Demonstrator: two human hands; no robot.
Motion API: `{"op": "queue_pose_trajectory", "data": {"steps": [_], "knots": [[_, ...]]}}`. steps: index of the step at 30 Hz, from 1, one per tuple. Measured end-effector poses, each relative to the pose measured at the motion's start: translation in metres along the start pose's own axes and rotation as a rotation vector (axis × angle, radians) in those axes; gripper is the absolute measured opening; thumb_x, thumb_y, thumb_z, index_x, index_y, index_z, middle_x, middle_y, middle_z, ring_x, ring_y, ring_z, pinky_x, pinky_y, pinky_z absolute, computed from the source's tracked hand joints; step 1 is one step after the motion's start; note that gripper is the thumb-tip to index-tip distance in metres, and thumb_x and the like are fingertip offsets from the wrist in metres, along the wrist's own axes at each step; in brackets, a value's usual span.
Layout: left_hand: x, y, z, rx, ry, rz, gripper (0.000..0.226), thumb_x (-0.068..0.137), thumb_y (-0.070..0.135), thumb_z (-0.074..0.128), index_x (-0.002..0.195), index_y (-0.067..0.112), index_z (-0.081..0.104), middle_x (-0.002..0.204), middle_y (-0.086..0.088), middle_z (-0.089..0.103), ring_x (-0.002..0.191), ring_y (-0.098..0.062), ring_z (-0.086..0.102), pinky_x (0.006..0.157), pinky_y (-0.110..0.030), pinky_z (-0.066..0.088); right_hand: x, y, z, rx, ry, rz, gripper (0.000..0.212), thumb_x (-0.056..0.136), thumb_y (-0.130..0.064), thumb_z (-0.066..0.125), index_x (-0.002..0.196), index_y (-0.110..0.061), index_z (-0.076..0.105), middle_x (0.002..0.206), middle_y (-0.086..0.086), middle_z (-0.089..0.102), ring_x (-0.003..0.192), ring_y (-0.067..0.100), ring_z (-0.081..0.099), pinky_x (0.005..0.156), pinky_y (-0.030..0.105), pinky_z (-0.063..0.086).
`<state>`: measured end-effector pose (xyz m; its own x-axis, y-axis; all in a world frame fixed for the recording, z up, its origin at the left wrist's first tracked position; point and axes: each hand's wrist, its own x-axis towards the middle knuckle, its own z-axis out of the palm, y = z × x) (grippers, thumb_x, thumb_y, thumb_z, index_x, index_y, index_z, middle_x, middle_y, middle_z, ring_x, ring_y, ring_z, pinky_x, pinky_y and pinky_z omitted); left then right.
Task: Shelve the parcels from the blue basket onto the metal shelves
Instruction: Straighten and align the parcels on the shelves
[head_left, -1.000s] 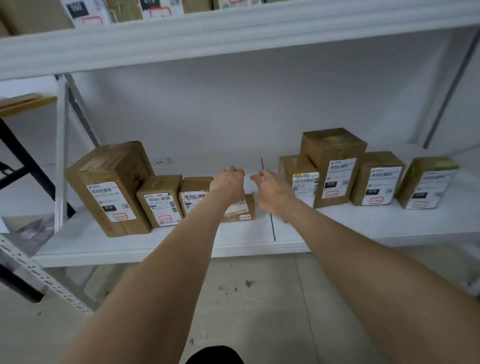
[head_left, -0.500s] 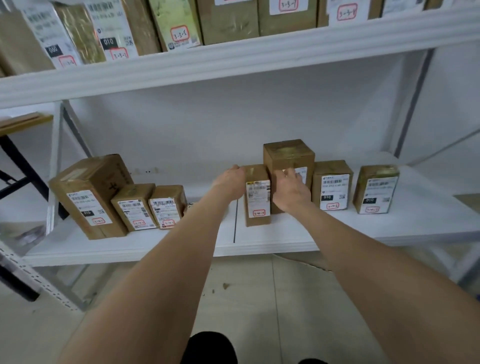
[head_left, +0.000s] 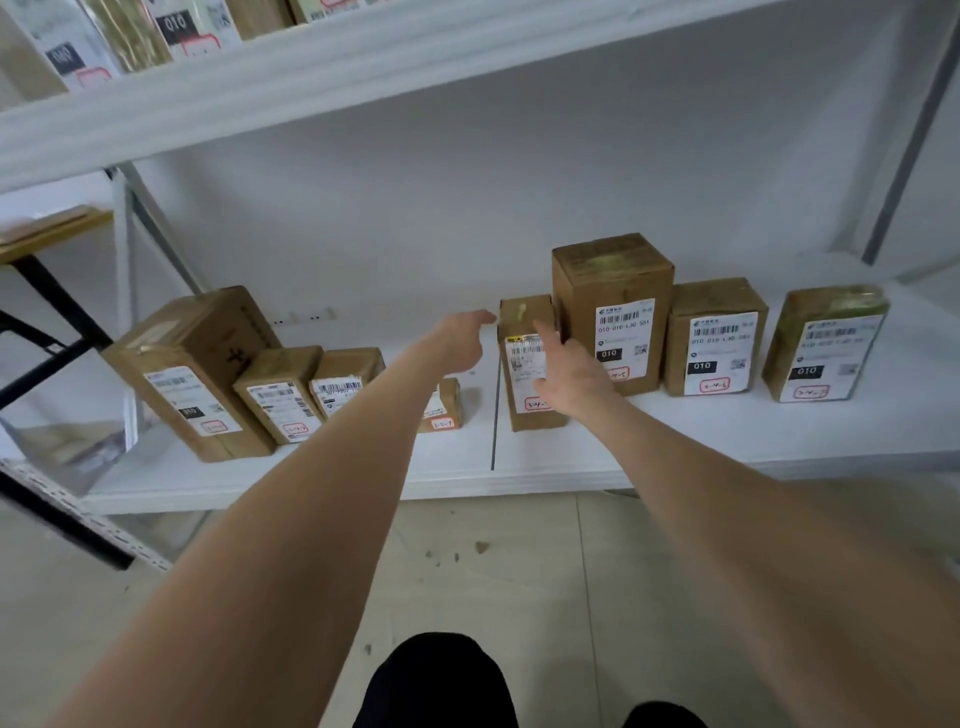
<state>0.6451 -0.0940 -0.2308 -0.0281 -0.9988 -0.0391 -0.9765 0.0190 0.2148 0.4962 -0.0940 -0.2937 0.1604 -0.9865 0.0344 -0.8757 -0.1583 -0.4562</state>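
A narrow brown parcel (head_left: 523, 364) stands upright on the white metal shelf (head_left: 571, 457), just right of the shelf's seam. My right hand (head_left: 569, 374) lies open against its front and right side, fingers stretched out. My left hand (head_left: 460, 340) hovers open just left of the parcel's top, fingers extended and holding nothing. A taller parcel (head_left: 613, 306) stands right behind it to the right. A small low parcel (head_left: 441, 410) sits partly hidden behind my left forearm. The blue basket is out of view.
Two more labelled parcels (head_left: 714, 338) (head_left: 826, 345) stand further right. A large tilted box (head_left: 192, 364) and two smaller ones (head_left: 280, 389) stand at the left. The upper shelf (head_left: 311, 78) carries several parcels. A black-legged table (head_left: 47, 291) is at far left.
My hands moved off the small low parcel to the narrow upright one. Half a second ago both hands held its sides; now the fingers are spread and the left hand is apart from it.
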Motion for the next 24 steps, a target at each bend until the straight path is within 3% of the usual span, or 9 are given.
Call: {"op": "queue_pose_trajectory", "data": {"steps": [3,13,17,24], "knots": [[-0.001,-0.004,0.003,-0.047,-0.07,0.016,0.062,0.091,-0.011,0.026,0.146,0.018,0.036,0.144,-0.011,0.045,0.127,-0.026,0.048,0.098,-0.032,0.041,0.005,-0.008,0.008,0.021,-0.016,-0.008,0.083,0.092,-0.012,0.059,0.153,-0.034,0.007,0.102,0.009,0.053,0.078,0.022,0.055,0.062,0.032,0.044],[0.003,-0.005,0.004,-0.249,-0.052,-0.017,0.045,0.097,-0.001,0.031,0.138,0.009,0.046,0.139,-0.015,0.048,0.123,-0.03,0.049,0.093,-0.035,0.044,0.016,-0.013,0.003,0.099,-0.02,-0.029,0.076,0.089,0.0,0.055,0.148,-0.032,0.02,0.109,0.012,0.057,0.086,0.025,0.056,0.072,0.034,0.05],[0.0,0.002,0.004,-0.34,-0.094,-0.054,0.041,0.098,0.002,0.037,0.137,0.008,0.048,0.132,-0.018,0.051,0.118,-0.036,0.051,0.092,-0.041,0.048,0.012,-0.009,0.001,0.108,-0.005,-0.028,0.075,0.089,0.003,0.053,0.149,-0.029,0.021,0.107,0.012,0.055,0.084,0.023,0.052,0.068,0.032,0.044],[-0.002,0.003,0.002,-0.376,-0.112,-0.091,0.042,0.094,-0.002,0.046,0.134,0.007,0.051,0.127,-0.018,0.057,0.114,-0.034,0.056,0.09,-0.04,0.05,0.006,-0.012,-0.007,0.095,0.03,-0.031,0.075,0.09,0.006,0.048,0.152,-0.028,0.023,0.124,0.015,0.051,0.106,0.032,0.057,0.083,0.043,0.055]]}}
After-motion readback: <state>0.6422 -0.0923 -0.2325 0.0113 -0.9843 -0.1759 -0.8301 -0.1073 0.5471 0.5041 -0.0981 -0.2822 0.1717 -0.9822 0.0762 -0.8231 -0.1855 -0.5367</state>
